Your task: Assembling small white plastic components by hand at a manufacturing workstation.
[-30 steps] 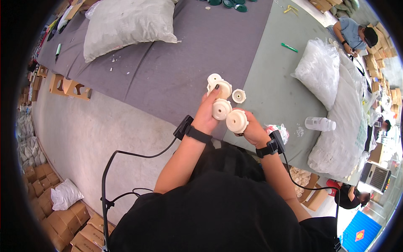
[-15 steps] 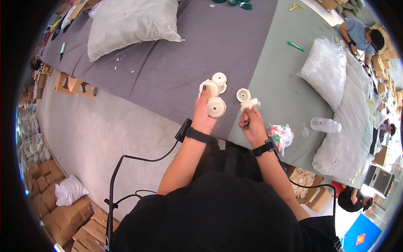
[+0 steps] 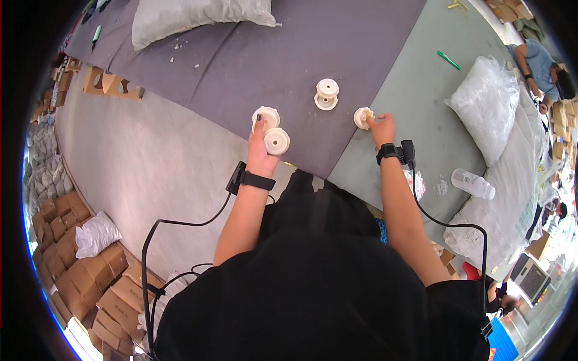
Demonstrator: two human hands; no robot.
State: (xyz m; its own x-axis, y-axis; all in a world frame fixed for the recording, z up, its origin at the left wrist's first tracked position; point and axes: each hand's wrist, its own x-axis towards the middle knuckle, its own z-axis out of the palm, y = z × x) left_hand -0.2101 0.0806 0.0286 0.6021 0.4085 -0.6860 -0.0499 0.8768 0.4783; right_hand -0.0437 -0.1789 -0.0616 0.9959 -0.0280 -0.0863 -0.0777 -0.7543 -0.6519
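My left hand [image 3: 259, 153], at the table's near edge, holds two cream round plastic parts with centre holes. The thumb presses on the upper round part [image 3: 265, 118]; the lower round part [image 3: 277, 142] overlaps its rim. To the right, my right hand [image 3: 382, 129] pinches a smaller cream round part [image 3: 363, 118] by its right side, over the seam between the purple-grey and green-grey covers. Its fingertips are partly hidden, and whether a second piece sits beneath cannot be seen. Between my hands, two more cream round parts [image 3: 327, 89] lie overlapping on the purple-grey cover.
A stuffed grey sack [image 3: 201, 19] lies at the far left. Along the right side are a green pen [image 3: 448, 59], a clear plastic bag [image 3: 487, 108] and a bottle [image 3: 473, 183]. Cables run from both wrist straps. Cardboard boxes [image 3: 99, 274] are stacked at lower left.
My left hand has moved left with its two parts, away from the overlapping pair. The right hand has moved up and right to the small part by the seam. The view has shifted.
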